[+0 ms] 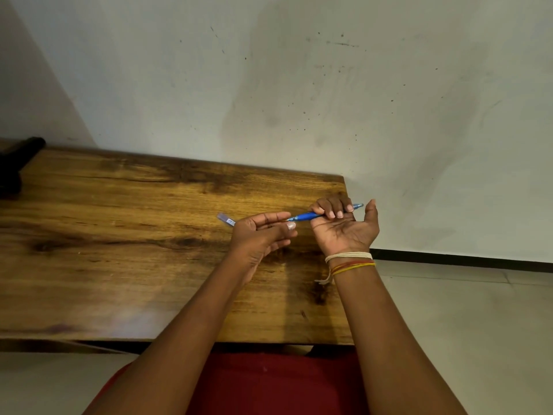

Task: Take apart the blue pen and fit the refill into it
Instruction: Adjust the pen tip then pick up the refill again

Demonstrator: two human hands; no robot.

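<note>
Dark-grained wooden table (125,235) pushed against a scuffed, speckled pale wall (299,85), with light floor tiles (463,324) to the right and a black object (18,163) at the far left edge. Red clothing (269,384) at the bottom edge. Above the table's right end, blue pen (311,216) gripped in the curled fingers of the right hand (344,226), palm up, thumb free. Long axis near level, tip toward the left, rear end poking out right past the fingers. Left hand (260,235) loosely closed at the tip, pinching there, exact contact unclear. Clear refill packet (226,220) just beyond the left hand, low over or on the wood. Thread bands (350,262) around the right wrist.
</note>
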